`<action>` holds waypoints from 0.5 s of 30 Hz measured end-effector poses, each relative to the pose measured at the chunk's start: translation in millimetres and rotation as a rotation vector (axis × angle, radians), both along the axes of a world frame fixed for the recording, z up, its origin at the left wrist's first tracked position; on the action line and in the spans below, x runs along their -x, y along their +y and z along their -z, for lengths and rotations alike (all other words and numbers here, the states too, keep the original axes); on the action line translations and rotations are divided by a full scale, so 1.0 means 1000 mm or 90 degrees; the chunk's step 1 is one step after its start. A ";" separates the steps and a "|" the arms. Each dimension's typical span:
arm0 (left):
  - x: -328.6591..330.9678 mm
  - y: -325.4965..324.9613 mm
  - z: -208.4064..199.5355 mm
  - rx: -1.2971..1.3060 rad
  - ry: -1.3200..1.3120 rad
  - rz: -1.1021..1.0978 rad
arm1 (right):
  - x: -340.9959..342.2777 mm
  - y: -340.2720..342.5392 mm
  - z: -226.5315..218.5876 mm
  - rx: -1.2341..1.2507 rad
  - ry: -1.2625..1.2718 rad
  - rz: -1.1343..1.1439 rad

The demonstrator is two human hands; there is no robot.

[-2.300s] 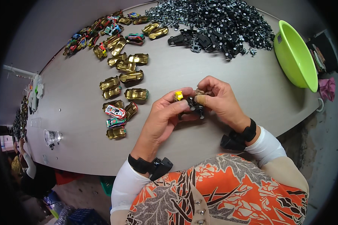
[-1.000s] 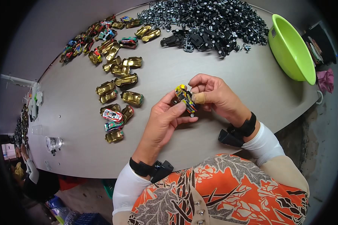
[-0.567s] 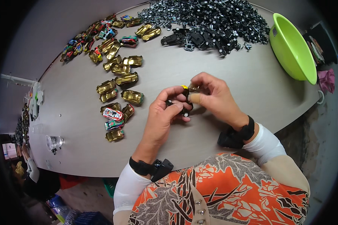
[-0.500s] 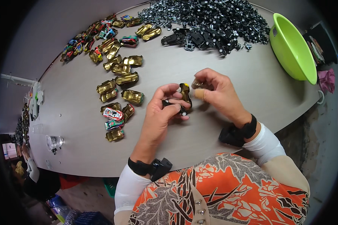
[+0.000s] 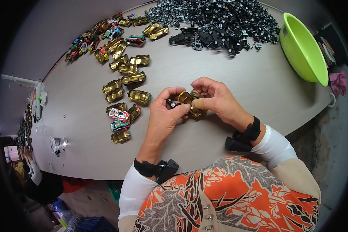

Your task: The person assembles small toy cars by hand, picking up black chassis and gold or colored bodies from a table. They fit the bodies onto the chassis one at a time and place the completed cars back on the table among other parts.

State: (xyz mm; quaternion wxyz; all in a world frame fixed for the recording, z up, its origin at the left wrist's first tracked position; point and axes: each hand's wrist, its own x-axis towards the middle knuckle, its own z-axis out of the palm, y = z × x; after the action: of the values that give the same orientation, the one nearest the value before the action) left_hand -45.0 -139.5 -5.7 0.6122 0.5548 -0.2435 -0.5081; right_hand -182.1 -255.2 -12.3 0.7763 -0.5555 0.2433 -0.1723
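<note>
In front of my chest my two hands meet over a gold toy car shell [image 5: 185, 98], hollow side up with a yellow spot at its end. My left hand [image 5: 167, 108] pinches it at one edge, and a black toy car chassis with a pale wheel [image 5: 171, 103] shows among the same fingers. My right hand [image 5: 217, 98], a tan bandage round its thumb, presses the shell's other side. Beneath its fingers is a small brownish-gold piece [image 5: 197, 94], mostly hidden, whose kind I cannot make out. Several gold toy car shells [image 5: 133, 79] lie left of my hands.
A large heap of black chassis and wheel parts [image 5: 224, 27] covers the table's far side. Colourful car shells [image 5: 83, 45] are piled at the far left. A lime green basin [image 5: 303, 50] leans at right. A clear plastic cup [image 5: 58, 144] stands left; another person's arm [image 5: 34, 173] shows beyond.
My right hand has moved left to meet my left hand, bringing its brownish piece to the shell. The gold shell has tilted so its hollow inside now shows.
</note>
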 end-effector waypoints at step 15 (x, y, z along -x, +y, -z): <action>0.003 0.001 0.002 0.057 -0.155 -0.016 | 0.001 0.008 -0.014 0.071 0.019 -0.089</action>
State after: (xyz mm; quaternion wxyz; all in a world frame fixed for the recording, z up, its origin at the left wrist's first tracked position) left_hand -47.8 -138.9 -7.4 0.6085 0.5876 -0.3316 -0.4177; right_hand -183.3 -247.4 2.0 0.7507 -0.6157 0.2056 -0.1229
